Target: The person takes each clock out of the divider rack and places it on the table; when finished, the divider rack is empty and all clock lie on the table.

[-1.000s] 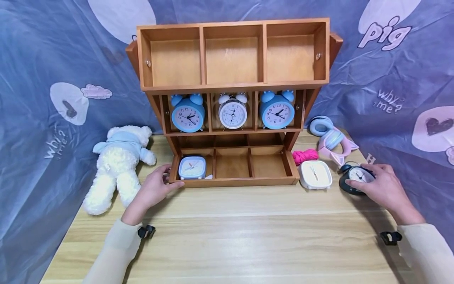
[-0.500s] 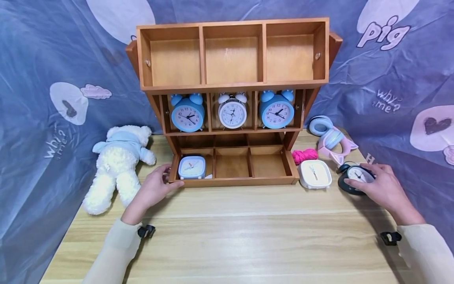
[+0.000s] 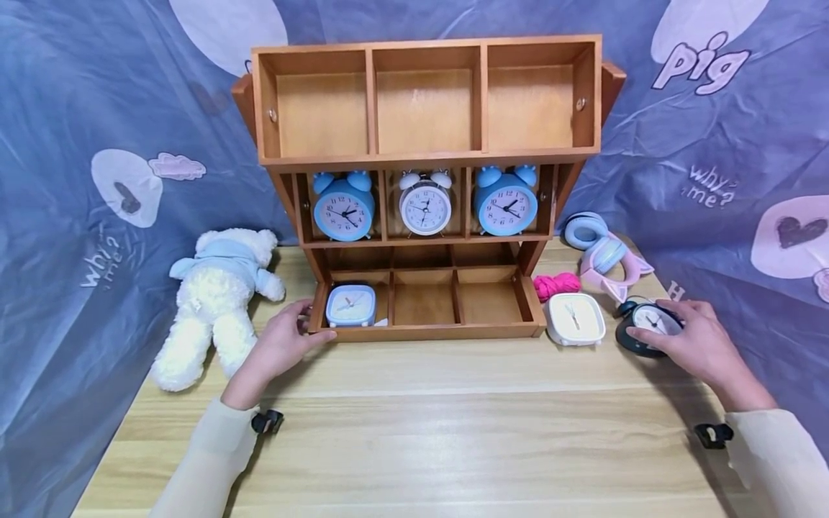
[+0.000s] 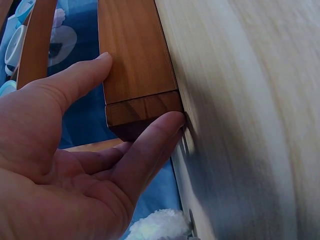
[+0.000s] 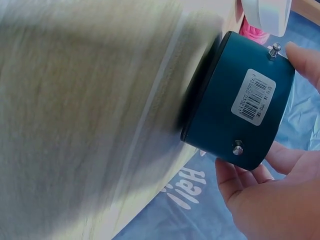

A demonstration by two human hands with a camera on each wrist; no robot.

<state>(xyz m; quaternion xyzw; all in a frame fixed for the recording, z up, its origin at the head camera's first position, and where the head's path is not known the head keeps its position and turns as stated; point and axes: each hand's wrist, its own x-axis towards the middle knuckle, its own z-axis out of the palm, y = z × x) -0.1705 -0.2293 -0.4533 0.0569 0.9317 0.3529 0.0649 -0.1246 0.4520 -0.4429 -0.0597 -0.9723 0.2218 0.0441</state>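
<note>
At the right, my right hand (image 3: pixel 699 345) grips a dark green twin-bell alarm clock (image 3: pixel 637 342) by its side, thumb and fingers around the rim. Its white face tilts upward; a barcode label (image 5: pixel 253 97) and two metal feet show on its underside in the right wrist view. Whether it touches the table I cannot tell. My left hand (image 3: pixel 281 345) holds the lower left corner of the wooden shelf (image 3: pixel 427 332), thumb on the front board and fingers around the end. Beside that hand, a light blue square clock (image 3: pixel 350 306) sits in the bottom left compartment.
Two blue twin-bell clocks (image 3: pixel 344 208) flank a white one (image 3: pixel 425 207) on the middle tier. Right of the shelf are a white square clock (image 3: pixel 576 319), pink yarn (image 3: pixel 557 285) and cat-ear headphones (image 3: pixel 609 255). A plush bear (image 3: pixel 223 288) lies at left on the wooden table (image 3: pixel 414 432).
The dark green clock, held by my right hand, has shifted very slightly left. My left hand stays on the shelf corner.
</note>
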